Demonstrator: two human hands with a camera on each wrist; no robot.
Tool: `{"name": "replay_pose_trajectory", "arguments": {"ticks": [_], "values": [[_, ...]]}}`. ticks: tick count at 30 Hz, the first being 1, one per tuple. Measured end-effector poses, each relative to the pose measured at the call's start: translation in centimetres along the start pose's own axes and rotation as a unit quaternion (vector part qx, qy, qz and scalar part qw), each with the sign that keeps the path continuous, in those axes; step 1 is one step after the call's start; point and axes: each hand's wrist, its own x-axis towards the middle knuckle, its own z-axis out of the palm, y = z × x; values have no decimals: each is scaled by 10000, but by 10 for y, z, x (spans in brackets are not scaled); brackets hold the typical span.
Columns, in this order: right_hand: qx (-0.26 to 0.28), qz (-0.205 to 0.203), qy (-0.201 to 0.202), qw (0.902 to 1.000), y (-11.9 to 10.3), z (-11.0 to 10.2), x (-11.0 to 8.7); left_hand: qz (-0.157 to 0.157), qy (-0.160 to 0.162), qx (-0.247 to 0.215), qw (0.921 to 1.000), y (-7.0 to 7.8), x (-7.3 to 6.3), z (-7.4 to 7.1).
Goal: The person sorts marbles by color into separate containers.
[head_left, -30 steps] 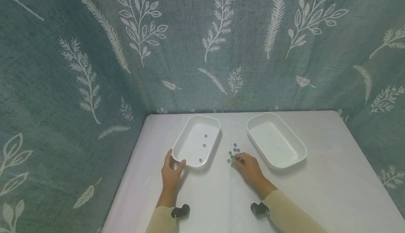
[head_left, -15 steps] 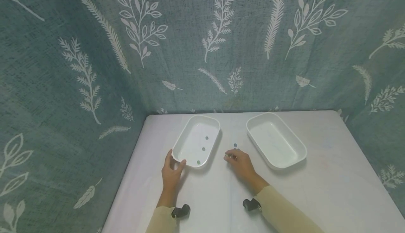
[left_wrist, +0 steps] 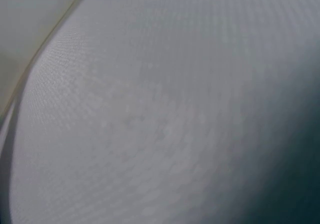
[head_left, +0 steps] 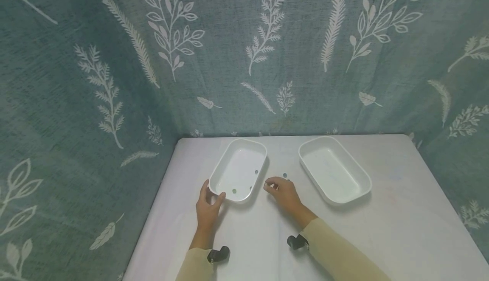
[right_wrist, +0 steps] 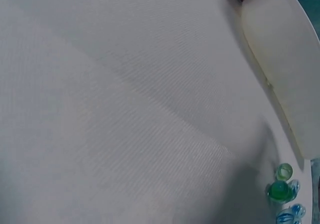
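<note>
My left hand (head_left: 207, 208) grips the near left corner of a white tray (head_left: 218, 168), thumb at the front rim and fingers at the side. Inside it lie a green marble (head_left: 234, 191) near the front and other marbles, one of them (head_left: 256, 172) by the right wall. Just right of this tray, my right hand (head_left: 283, 194) pinches a small marble between thumb and fingertips, mostly hidden by them. Beyond the right hand a blue marble (head_left: 285, 175) sits on the table. Green marbles (right_wrist: 284, 171) and blue marbles (right_wrist: 285, 217) show in the right wrist view.
A second white tray (head_left: 317, 175), with nothing in it, stands on the right of the white-covered table (head_left: 405, 221). A patterned green cloth (head_left: 229, 60) hangs behind and along both sides. A dark wrist device (head_left: 298, 242) is worn on each arm.
My right hand has moved left from the loose marbles toward the left tray, carrying a marble. The marbles in that tray have rolled apart. My left hand stays at the tray's corner.
</note>
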Motion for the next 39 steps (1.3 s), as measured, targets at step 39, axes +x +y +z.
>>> {"name": "replay_pose_trajectory", "arguments": {"ticks": [39], "values": [[451, 464, -141, 9978, -22, 29, 24, -90, -12, 135, 9999, 0, -1, 2]]}}
